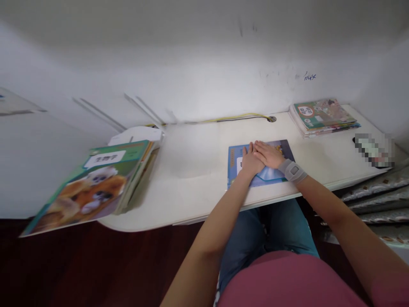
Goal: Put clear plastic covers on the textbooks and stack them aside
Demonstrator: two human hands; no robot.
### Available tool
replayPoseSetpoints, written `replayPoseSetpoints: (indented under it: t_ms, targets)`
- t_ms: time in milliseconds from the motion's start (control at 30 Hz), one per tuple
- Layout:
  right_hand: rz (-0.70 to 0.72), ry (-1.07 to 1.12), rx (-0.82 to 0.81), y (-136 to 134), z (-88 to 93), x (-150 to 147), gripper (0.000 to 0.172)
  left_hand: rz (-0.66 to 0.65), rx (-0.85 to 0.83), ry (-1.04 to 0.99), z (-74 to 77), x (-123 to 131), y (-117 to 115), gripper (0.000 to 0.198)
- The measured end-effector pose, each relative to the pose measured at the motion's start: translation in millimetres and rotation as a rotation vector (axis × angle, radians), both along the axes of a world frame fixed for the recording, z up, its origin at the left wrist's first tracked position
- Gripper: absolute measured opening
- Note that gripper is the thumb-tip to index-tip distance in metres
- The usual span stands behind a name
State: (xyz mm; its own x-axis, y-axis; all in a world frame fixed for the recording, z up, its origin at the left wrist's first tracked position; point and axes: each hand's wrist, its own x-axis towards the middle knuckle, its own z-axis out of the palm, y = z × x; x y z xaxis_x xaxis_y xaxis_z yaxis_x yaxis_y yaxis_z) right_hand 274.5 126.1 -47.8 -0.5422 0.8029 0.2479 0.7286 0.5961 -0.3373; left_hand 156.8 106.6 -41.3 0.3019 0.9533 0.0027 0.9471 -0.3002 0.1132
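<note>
A blue book (234,164) lies closed on the white desk (188,170), near its front edge. My left hand (251,161) rests flat on the cover, its fingers extended. Partly over it lies my right hand (270,154), also flat with fingers stretched out; a grey band (293,170) is on that wrist. Neither hand grips anything. The two hands hide the middle of the cover.
A stack of books with an animal cover (96,187) overhangs the desk's left end. Another stack (322,115) sits at the back right, near a blurred phone-like object (372,151). A yellow cable (230,117) runs along the wall to a hole.
</note>
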Motion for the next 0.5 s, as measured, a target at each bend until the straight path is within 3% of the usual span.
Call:
replayPoseSetpoints:
  t_ms: [267,500]
  targets:
    - [-0.059,-0.220,0.109,10.5,0.8,50.7,0.048,0.038,0.107,-0.053,-0.1,-29.9,3.9,0.056]
    - [-0.159,-0.236,0.105,14.4,7.9,65.5,0.037,0.336,0.212,-0.163,-7.5,-70.5,4.9,0.047]
